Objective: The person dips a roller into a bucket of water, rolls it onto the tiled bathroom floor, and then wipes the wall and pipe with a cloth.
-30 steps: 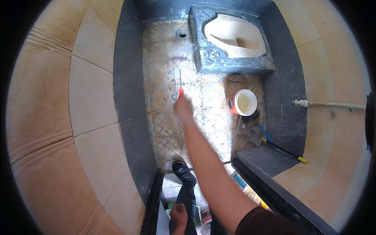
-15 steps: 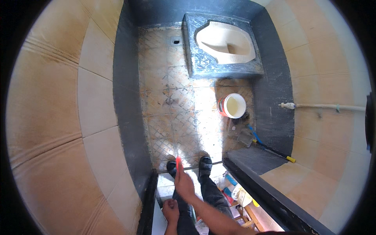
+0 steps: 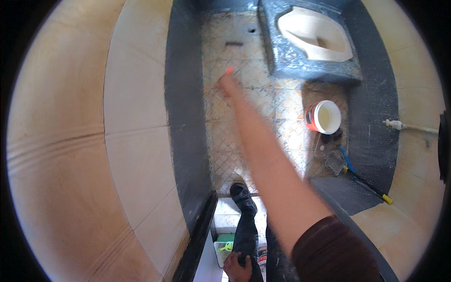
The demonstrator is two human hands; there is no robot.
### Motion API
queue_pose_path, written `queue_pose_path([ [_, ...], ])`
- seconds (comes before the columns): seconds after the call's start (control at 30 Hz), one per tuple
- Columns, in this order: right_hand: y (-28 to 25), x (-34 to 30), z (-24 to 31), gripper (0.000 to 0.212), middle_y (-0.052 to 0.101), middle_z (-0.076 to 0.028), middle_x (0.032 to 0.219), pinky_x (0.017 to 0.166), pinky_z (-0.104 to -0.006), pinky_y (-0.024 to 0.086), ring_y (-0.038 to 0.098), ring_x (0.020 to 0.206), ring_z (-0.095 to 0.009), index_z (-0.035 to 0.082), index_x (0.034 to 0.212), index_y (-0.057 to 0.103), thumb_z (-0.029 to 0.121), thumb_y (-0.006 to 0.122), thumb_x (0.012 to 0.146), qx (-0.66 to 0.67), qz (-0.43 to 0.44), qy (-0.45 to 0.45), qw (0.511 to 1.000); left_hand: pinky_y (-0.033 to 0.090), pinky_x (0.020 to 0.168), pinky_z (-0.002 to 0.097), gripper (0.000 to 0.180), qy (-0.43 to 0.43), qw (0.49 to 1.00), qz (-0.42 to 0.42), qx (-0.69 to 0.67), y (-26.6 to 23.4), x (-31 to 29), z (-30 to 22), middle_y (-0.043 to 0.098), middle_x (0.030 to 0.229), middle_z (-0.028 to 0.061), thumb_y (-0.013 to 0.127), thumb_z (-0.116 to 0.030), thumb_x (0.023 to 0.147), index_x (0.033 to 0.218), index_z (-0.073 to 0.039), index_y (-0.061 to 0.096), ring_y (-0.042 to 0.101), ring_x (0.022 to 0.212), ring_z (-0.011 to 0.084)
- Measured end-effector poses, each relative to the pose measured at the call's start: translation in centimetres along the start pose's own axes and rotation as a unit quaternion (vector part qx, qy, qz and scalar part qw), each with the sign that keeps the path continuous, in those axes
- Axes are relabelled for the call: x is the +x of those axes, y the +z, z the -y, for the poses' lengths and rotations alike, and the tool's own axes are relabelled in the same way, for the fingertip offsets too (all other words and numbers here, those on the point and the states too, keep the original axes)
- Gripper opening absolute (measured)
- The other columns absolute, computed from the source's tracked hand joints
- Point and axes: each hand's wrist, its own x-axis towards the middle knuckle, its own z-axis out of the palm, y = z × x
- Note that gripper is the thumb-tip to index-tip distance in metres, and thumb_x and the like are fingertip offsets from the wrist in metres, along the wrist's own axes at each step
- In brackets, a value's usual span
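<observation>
My right hand (image 3: pixel 229 87) is stretched far forward over the patterned tile floor (image 3: pixel 225 155), closed around a red-handled floor brush (image 3: pixel 229 70). Only its red grip shows plainly; the shaft is blurred. A dark narrow strip (image 3: pixel 233 43) on the tiles beyond looks like the brush's head, though the link between them is unclear. My left hand (image 3: pixel 237 267) rests on my dark-trousered leg at the lower edge, fingers partly spread and holding nothing.
A squat toilet (image 3: pixel 324 35) sits on a raised dark block at the far right, beside a floor drain (image 3: pixel 252 30). A white-and-red bucket (image 3: pixel 324 117) stands nearer, by a clear scoop (image 3: pixel 335 162) and a yellow-ended hose (image 3: pixel 387 199). Dark-based walls enclose the floor.
My right hand has swung far forward with the brush, away from my feet. My left hand has shifted down onto my leg. The view has turned, and the room appears farther right.
</observation>
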Motion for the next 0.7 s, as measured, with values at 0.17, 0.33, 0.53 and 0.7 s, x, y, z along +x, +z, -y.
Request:
queue_pose_path([
  [0.17,-18.0,-2.5,-5.0,0.052,0.062,-0.011,0.074,0.048,-0.0383,0.049,0.059,0.056,-0.02,0.004,0.131,0.064,0.045,0.063,0.099,0.159,0.139,-0.054,0.976,0.039,0.107,0.0572,0.042,-0.11,0.988,-0.071,0.08,0.8,-3.5,2.7,0.057,0.137,0.0214,0.079,-0.035,0.083,0.113,-0.008,0.068,0.05,0.132,0.0413],
  [0.33,-24.5,-28.5,-10.5,0.054,0.066,-0.013,0.069,0.058,-0.0426,0.053,0.067,0.059,-0.022,0.001,0.12,0.068,0.051,0.06,0.101,0.044,0.157,0.223,0.961,0.037,0.11,0.058,0.044,-0.129,0.985,-0.034,0.107,1.9,-2.8,3.8,0.055,0.142,0.02,0.078,-0.04,0.083,0.113,-0.008,0.069,0.049,0.133,0.042],
  [0.53,-15.8,-43.7,-7.9,0.063,0.069,-0.03,0.101,0.087,-0.0549,0.053,0.068,0.098,-0.048,0.017,0.156,0.042,0.013,0.056,0.095,-0.007,0.156,0.146,0.977,0.034,0.114,0.0558,0.044,-0.125,0.987,-0.006,0.104,1.5,-1.9,3.2,0.053,0.145,0.0174,0.076,-0.041,0.082,0.112,-0.008,0.071,0.045,0.137,0.0389],
  [0.7,-10.0,-22.2,-7.5,0.086,0.069,-0.03,0.107,0.088,-0.0538,0.055,0.069,0.102,-0.044,0.022,0.163,0.024,0.009,0.065,0.089,-0.05,0.118,0.13,0.983,0.035,0.114,0.0544,0.043,-0.124,0.983,0.028,0.13,1.5,-0.7,2.9,0.054,0.145,0.0165,0.077,-0.039,0.082,0.112,-0.009,0.07,0.045,0.138,0.0385],
])
